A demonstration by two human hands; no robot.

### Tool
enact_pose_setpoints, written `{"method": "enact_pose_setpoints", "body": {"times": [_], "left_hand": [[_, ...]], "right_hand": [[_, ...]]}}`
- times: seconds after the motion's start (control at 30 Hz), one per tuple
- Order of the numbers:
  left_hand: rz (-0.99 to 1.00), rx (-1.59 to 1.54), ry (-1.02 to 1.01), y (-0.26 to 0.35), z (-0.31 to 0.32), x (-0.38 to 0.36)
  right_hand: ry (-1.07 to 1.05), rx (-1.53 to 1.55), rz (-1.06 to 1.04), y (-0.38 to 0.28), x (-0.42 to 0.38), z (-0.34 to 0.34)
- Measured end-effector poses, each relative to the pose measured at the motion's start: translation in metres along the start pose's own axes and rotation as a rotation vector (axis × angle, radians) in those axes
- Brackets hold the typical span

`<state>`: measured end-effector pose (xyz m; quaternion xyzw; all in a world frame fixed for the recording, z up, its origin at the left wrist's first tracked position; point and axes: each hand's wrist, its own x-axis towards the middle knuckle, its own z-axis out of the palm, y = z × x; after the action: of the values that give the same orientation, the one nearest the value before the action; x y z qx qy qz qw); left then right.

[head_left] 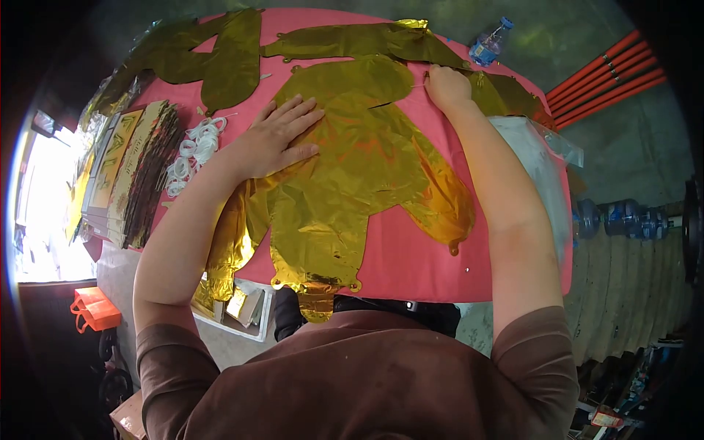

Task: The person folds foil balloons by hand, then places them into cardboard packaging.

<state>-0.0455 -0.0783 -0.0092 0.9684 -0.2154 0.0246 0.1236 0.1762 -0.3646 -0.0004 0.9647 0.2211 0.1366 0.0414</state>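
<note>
Flat gold foil balloons (345, 161) lie overlapping across the middle of the pink-covered table (440, 275), some hanging over its near edge. My left hand (282, 136) rests flat on the left part of this pile, fingers stretched out and palm down. Farther off, at the pile's upper right, my right hand (449, 89) is closed, its fingertips pressed together. A thin pale line shows beside those fingertips, but what they pinch is too small to name. More flat gold foil balloons (330, 40) lie along the far edge, one reaching under or behind my right hand.
Left stands a stack of printed packets (136, 172) beside coiled white ribbons or tubes (194, 150). A plastic bottle (490, 44) is by the far edge. Clear plastic bags (532, 165) lie right. Below is a white box (257, 319); red poles (609, 77) stand beyond the table.
</note>
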Motion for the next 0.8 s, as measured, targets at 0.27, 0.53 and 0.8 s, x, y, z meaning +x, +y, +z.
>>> {"method": "enact_pose_setpoints", "body": {"times": [0.27,0.53,0.8], "left_hand": [[0.01,0.013,0.021,0.0,0.0,0.0],[-0.019,0.003,-0.03,0.003,-0.004,0.0],[-0.026,-0.002,-0.039,0.005,-0.006,0.0]], "right_hand": [[0.057,0.117,0.104,0.011,0.003,0.013],[0.084,0.338,0.182,0.026,0.005,0.017],[0.133,0.571,0.31,0.054,0.014,0.026]]}}
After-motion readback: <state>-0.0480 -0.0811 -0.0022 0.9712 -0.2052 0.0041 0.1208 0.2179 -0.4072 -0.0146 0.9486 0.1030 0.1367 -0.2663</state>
